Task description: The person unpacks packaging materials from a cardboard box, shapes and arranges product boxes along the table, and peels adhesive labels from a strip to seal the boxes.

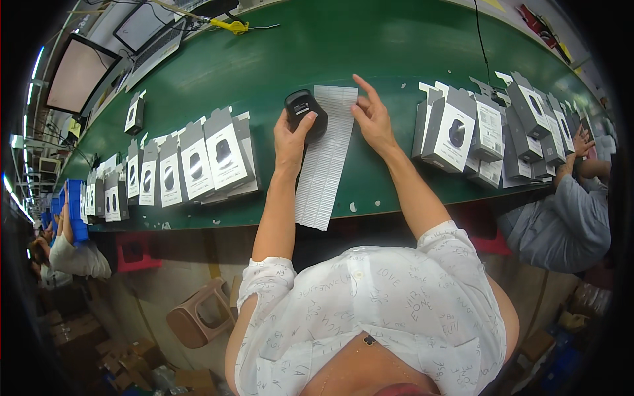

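Note:
My left hand [291,140] is closed around a black computer mouse [299,101], turned so its underside with a small label faces up. Beside it, partly under the mouse, a long white sheet [325,165] with rows of narrow labels lies on the green table; its near end hangs over the front edge. My right hand [376,124] is at the sheet's far right corner. Its index finger points up and away, the thumb is apart from it close to the sheet's edge, and the other fingers are curled and partly hidden. I see nothing held in it.
Grey-and-white mouse boxes [195,168] stand in a row on the left, with more boxes [456,129] grouped on the right. A yellow tool [231,26] and a laptop [155,56] are at the back. A co-worker's arm [564,173] reaches in at far right.

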The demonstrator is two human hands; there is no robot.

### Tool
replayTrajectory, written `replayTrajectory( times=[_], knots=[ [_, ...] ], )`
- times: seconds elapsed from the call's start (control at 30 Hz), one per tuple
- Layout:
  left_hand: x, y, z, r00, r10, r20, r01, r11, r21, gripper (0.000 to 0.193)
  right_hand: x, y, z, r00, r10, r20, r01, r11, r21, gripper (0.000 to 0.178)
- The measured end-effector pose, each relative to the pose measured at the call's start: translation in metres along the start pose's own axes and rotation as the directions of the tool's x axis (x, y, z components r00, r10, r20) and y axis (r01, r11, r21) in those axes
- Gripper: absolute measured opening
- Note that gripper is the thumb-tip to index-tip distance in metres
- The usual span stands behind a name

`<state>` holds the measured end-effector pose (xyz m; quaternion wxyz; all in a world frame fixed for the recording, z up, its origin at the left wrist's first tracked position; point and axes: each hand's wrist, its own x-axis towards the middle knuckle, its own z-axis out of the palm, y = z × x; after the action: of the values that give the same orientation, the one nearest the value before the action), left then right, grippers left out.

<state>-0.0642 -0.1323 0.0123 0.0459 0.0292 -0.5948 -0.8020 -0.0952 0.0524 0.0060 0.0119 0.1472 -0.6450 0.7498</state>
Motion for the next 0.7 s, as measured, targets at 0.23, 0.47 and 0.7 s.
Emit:
replayTrajectory(
  times=[0.23, 0.47, 0.7],
  knots=[
    [0.003, -0.002, 0.0, 1.0, -0.004, -0.016, 0.004, 1.0, -0.011, 0.038, 0.004, 0.012, -0.005, 0.997, 0.043, -0.068, -0.039, 0.998, 0.051, 0.064],
    [0.007, 0.002, 0.0, 0.999, 0.01, 0.035, -0.008, 0.998, -0.061, 0.04, 0.008, 0.014, -0.01, 0.99, 0.116, -0.085, -0.1, 0.981, 0.169, 0.065],
    [0.006, 0.004, 0.0, 1.0, -0.009, 0.029, 0.012, 0.997, -0.077, 0.039, 0.009, 0.015, -0.009, 0.991, 0.1, -0.092, -0.084, 0.983, 0.165, 0.065]
  ],
)
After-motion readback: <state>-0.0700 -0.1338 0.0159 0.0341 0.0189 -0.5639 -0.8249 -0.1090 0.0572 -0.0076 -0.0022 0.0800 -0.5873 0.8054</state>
